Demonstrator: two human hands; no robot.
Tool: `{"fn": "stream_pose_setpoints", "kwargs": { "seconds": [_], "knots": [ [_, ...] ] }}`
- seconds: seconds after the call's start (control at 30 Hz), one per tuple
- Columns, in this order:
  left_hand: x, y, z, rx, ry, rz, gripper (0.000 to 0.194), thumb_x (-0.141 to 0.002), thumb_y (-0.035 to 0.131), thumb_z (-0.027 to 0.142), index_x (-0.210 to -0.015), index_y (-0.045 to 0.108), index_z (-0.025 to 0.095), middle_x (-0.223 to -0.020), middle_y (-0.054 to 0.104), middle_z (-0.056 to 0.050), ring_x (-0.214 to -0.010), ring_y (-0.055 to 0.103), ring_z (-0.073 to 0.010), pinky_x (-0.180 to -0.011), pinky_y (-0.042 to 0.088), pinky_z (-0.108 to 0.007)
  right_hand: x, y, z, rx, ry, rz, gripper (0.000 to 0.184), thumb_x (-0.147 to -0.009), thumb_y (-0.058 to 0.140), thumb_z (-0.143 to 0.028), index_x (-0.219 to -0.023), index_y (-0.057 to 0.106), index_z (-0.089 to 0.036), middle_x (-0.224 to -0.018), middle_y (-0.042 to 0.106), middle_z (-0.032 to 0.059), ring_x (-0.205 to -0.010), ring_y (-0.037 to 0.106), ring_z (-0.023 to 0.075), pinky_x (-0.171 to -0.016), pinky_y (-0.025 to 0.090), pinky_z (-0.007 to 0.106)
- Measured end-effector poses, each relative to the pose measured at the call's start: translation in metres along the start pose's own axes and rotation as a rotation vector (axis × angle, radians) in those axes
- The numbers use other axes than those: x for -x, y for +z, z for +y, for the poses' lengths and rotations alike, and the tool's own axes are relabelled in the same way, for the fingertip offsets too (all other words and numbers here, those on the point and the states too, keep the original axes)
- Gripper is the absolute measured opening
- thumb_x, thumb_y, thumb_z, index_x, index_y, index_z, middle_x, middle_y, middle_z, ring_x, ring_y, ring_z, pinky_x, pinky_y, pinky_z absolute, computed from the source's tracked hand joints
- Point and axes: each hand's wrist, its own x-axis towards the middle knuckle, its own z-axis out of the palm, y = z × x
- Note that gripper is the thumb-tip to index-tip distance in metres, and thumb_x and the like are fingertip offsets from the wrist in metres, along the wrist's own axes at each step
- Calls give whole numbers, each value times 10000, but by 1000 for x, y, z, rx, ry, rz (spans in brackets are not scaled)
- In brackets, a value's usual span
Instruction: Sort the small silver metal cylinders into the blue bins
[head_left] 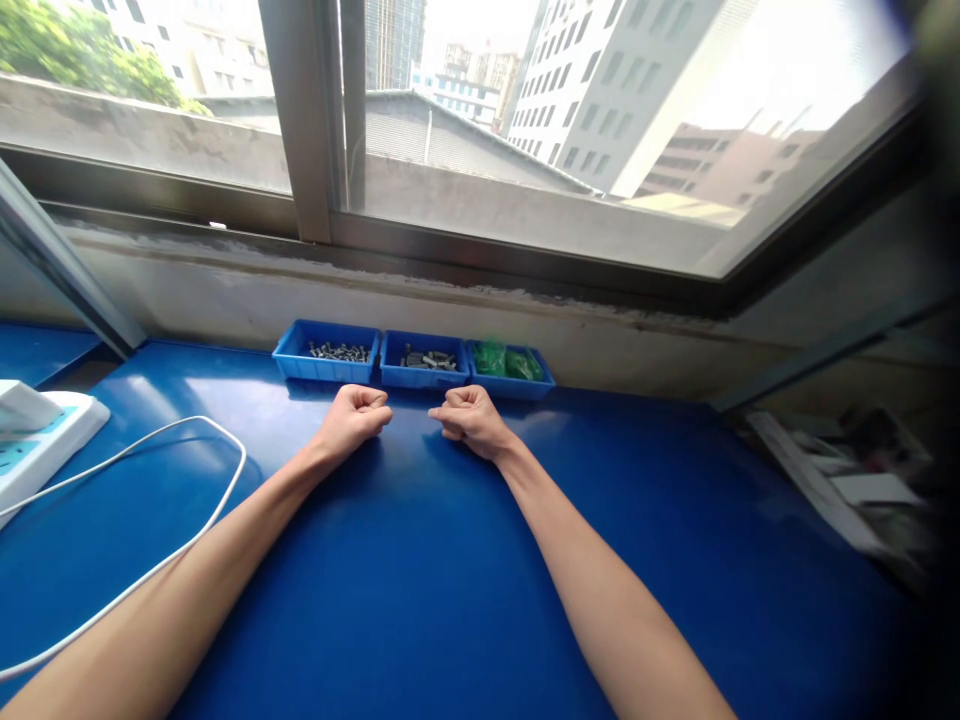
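My left hand is curled into a fist just in front of the blue bins, with nothing showing in it. Facing it across a small gap, my right hand is also closed, its index finger sticking out a little towards the left hand. Behind the hands, three blue plastic bins stand in a row. The left bin holds many small metal screws. In the middle bin lie larger metal pieces. The right bin contains green plastic bags, whose contents I cannot make out.
A blue tabletop stretches beneath my arms. At the left are a white power strip and a looping white cable, which crosses my left forearm. A window rises behind the bins. Blurred items sit at the right.
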Motion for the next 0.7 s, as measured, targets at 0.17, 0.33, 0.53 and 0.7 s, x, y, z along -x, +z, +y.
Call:
{"fn": "stream_pose_setpoints", "kwargs": {
  "seconds": [0.17,0.33,0.53,0.7],
  "knots": [
    [-1,-1,0,166,-45,-55,422,-625,620,196,-535,209,217,-522,181,80,-475,149,-47,-493,137,-229,1,-8,-1,-98,51,25,752,-594,869,-193,-604,119,-234,-498,173,-129,-430,127,6,-413,142,196],
    [-1,-2,5,364,-62,-130,414,-633,626,197,-529,225,211,-511,167,87,-454,118,-39,-489,118,-239,0,-11,-2,-194,65,15,757,-595,849,-138,-622,98,-227,-497,156,-129,-424,104,7,-404,114,188],
    [3,1,14,490,-126,-167,390,-666,622,275,-527,263,206,-500,171,81,-438,137,-47,-475,162,-242,-1,-13,-5,-229,105,10,749,-610,836,-126,-632,93,-217,-513,114,-127,-433,76,13,-402,127,183],
    [5,5,14,524,-136,-143,344,-687,615,301,-526,330,194,-513,154,80,-438,138,-51,-475,168,-238,-6,-19,-1,-276,132,-8,732,-629,819,-115,-639,95,-215,-511,108,-124,-426,77,21,-398,135,191]
  ]
}}
